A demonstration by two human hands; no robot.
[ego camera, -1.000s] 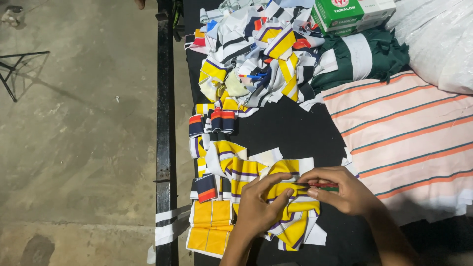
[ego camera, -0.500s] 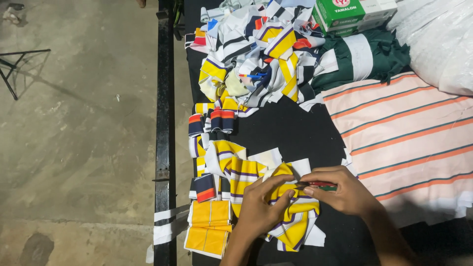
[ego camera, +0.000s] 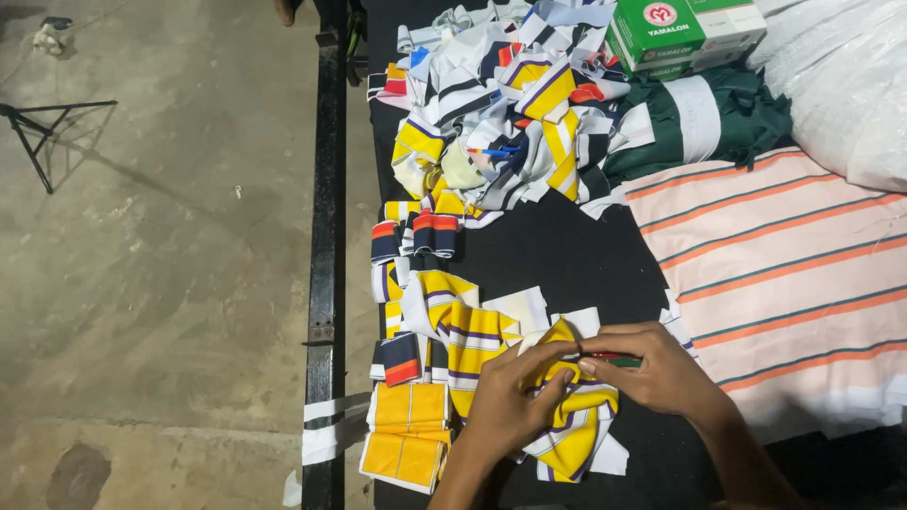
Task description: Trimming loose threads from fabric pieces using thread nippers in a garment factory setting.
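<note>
Both sets of fingers are pinched together over the same spot near the front edge of the tabletop [ego camera: 567, 255]: the right hand [ego camera: 652, 368] closes its fingers on a slim red-and-green tool [ego camera: 612, 359], a pen or marker by the look of it, though too small to tell, lying roughly left to right with its tip toward the left hand. The left hand [ego camera: 515, 401] presses and grips the yellow striped fabric piece [ego camera: 567, 430] directly under that tip, fingers curled tight on a fold. So the fabric lies just below and between both hands, its long axis running from the hands toward the front edge. Just left sits a stack of folded yellow pieces [ego camera: 406, 430] at the front-left corner; farther back a heap of mixed striped scraps [ego camera: 510, 113]; to the right a peach striped cloth [ego camera: 784, 274], and a green box [ego camera: 680, 33] at the far edge.
</note>
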